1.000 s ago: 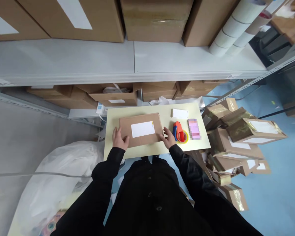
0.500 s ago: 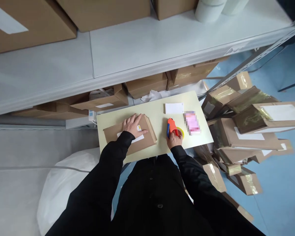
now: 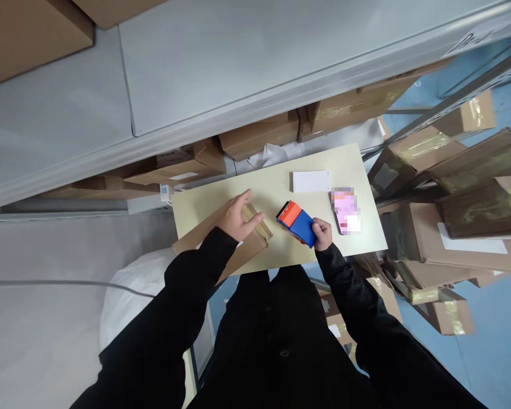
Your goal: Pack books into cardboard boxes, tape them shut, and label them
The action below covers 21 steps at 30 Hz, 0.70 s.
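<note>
My right hand [image 3: 323,233] is closed around the end of a red and blue tape dispenser [image 3: 296,222], lifted over the table with its dark toothed edge pointing left. Over the far right end of a flat cardboard box [image 3: 249,250] is my left hand [image 3: 240,217], thumb and fingers spread and nothing in its grasp. I cannot tell whether it touches the box. The box lies tilted on the pale yellow table [image 3: 276,184], a strip of tape on its end and its white label mostly hidden by my hand and sleeve.
A white slip [image 3: 311,181] and a phone [image 3: 346,211] with a blurred pink screen lie on the table's right half. A grey shelf [image 3: 238,68] overhangs the far side. Taped cartons [image 3: 472,233] pile up at the right; a white plastic bag [image 3: 131,307] stands at the left.
My right hand has picked up the tape dispenser from the table and turned it so its blue side shows. My left hand has moved from the box's top toward its right end. The view has shifted.
</note>
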Available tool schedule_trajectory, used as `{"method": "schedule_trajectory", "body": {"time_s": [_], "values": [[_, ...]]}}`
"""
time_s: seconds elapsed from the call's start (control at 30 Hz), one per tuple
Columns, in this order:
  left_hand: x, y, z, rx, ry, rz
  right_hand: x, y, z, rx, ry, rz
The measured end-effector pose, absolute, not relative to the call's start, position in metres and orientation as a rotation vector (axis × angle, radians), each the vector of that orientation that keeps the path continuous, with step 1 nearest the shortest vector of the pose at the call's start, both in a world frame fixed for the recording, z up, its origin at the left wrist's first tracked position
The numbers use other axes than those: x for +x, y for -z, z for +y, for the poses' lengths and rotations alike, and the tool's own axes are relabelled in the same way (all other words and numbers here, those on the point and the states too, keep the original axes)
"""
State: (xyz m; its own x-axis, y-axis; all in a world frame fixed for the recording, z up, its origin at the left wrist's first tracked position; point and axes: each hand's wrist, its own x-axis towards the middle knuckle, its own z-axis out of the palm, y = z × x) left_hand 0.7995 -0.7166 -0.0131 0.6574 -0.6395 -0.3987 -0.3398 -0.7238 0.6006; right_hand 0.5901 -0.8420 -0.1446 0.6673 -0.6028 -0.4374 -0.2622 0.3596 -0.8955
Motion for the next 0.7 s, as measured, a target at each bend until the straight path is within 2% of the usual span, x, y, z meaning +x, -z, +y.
{"method": "schedule_trajectory", "body": {"time_s": [0.13,0.23,0.4,0.57,0.7], "values": [[0.800,0.019,-0.764,2.070,1.507,-0.291,0.593,0.138,-0.840,-1.146,0.283,0.796],[0.802,0.026,-0.778,2.039,1.649,-0.174,0.593,0.135,-0.841,-1.131,0.296,0.811],[0.817,0.048,-0.788,2.317,1.528,-0.423,0.598,0.131,-0.845,-1.070,0.242,0.939],[0.843,0.077,-0.794,2.667,1.705,-0.652,0.563,0.146,-0.844,-0.823,-0.102,1.053],[0.844,0.094,-0.795,2.955,1.878,-1.245,0.525,0.160,-0.818,-0.612,-0.372,1.140]]}}
